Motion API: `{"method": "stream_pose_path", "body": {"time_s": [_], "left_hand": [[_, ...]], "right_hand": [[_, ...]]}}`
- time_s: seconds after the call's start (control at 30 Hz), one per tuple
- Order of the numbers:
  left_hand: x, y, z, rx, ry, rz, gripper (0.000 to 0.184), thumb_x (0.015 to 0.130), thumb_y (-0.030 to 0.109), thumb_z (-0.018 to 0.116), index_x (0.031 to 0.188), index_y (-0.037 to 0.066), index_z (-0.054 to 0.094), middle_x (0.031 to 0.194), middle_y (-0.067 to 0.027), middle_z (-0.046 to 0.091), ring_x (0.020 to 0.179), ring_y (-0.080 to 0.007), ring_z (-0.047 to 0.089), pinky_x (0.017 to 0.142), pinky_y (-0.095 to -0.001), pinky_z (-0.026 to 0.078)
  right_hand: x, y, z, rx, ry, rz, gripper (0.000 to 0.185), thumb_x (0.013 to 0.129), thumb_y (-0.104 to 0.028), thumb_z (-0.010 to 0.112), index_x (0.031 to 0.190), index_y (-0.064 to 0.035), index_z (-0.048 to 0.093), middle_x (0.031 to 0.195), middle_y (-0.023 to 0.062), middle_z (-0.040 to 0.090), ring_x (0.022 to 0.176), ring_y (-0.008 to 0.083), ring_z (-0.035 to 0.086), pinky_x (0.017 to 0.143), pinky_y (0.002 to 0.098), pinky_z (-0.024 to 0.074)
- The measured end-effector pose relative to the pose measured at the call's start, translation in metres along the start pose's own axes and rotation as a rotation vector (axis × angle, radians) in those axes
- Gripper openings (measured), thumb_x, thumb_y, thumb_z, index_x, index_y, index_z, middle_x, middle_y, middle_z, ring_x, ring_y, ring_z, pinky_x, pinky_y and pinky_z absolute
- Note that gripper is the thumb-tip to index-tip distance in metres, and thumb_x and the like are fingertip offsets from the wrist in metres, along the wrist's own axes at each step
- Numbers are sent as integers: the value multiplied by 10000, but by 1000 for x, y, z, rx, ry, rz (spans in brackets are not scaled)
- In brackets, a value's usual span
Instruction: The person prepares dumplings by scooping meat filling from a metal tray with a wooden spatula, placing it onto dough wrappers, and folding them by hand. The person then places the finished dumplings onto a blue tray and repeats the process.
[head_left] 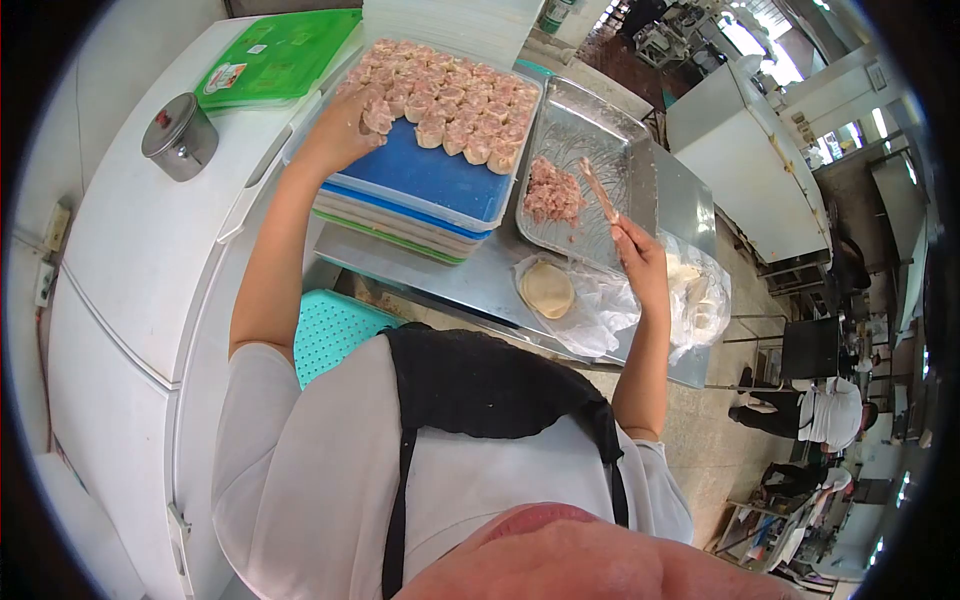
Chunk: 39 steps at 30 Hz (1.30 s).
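Note:
In the head view my left hand [337,132] is closed on an open-topped meat dumpling [377,115], at the left end of the rows of filled dumplings [450,95]. These sit close together on a blue tray [400,185], whose near part is bare. My right hand [641,262] grips a thin spatula [598,188] smeared with meat, its tip raised over a metal pan [625,130]. Minced meat filling [552,190] lies heaped at the pan's left side. Just below the pan, a stack of round dough wrappers [546,289] rests on plastic.
More trays [400,235] are stacked under the blue one. A white chest freezer [130,260] on the left bears a lidded metal pot [180,137] and green lids [280,55]. A turquoise perforated basket [335,332] stands below. Two people [825,412] are at the far right.

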<state>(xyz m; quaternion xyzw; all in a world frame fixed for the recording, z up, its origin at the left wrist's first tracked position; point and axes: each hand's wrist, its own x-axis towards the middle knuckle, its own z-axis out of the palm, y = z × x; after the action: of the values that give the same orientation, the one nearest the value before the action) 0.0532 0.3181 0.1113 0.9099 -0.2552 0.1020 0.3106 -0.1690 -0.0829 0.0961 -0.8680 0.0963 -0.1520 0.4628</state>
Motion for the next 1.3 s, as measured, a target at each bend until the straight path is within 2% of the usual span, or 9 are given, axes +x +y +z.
{"method": "stream_pose_path", "body": {"time_s": [0.23,0.47,0.53,0.67,0.73,0.8,0.9,1.07,1.3], "left_hand": [[8,18,21,-31,-151,-35,792,748,147,722,1419,30,318,1348,-238,469,1192,-364,506,982,-405,433],[18,12,50,82,78,111,794,777,102,695,1449,53,273,1368,-226,458,1239,-358,473,1023,-389,393],[19,16,42,91,29,89,741,776,112,698,1421,51,337,1381,-225,443,1248,-357,461,1034,-382,382],[-5,64,23,265,45,142,576,792,116,666,1328,47,465,1317,-202,508,1223,-357,481,990,-402,420],[-16,115,29,177,182,168,380,834,106,610,1210,69,568,1200,-161,586,1103,-341,561,906,-412,461],[-23,155,55,-99,105,328,243,868,105,565,1105,85,616,1087,-140,615,975,-327,599,831,-410,482],[-42,211,126,-385,-130,406,155,889,139,550,990,73,647,964,-107,614,920,-312,596,784,-381,490],[-75,206,250,-360,-492,258,156,808,125,634,953,68,642,920,-99,604,906,-307,586,804,-389,476],[-108,213,283,-299,-324,148,255,698,130,742,907,62,614,955,-105,568,946,-322,560,817,-394,473]], "right_hand": [[-21,17,-5,202,36,136,326,906,-195,650,1170,-4,633,654,-77,457,559,6,367,490,173,285],[-13,47,-12,145,-46,141,314,925,-238,620,1151,-23,644,650,-58,455,574,32,388,511,196,330],[-4,57,-13,-95,-126,56,336,950,-308,555,1118,-35,654,652,35,550,562,150,519,548,297,418],[37,100,-44,-353,-203,-74,349,957,-339,510,1010,-44,689,641,112,559,565,211,544,562,348,431],[66,113,-67,-835,-358,-30,359,924,-327,525,856,-19,697,757,238,608,705,389,612,652,454,459],[98,125,-81,-889,-398,-76,438,907,-392,528,762,-5,671,793,235,645,774,427,619,696,506,482],[127,159,-70,-919,-209,-196,377,890,-334,533,753,-10,670,781,222,650,757,418,631,681,503,495],[67,146,-21,-822,-533,-385,264,845,-238,539,782,-18,670,820,193,663,785,367,657,695,506,512],[113,111,-81,-841,-666,-386,418,944,-346,464,784,-15,663,802,189,660,760,379,641,682,486,503]]}}
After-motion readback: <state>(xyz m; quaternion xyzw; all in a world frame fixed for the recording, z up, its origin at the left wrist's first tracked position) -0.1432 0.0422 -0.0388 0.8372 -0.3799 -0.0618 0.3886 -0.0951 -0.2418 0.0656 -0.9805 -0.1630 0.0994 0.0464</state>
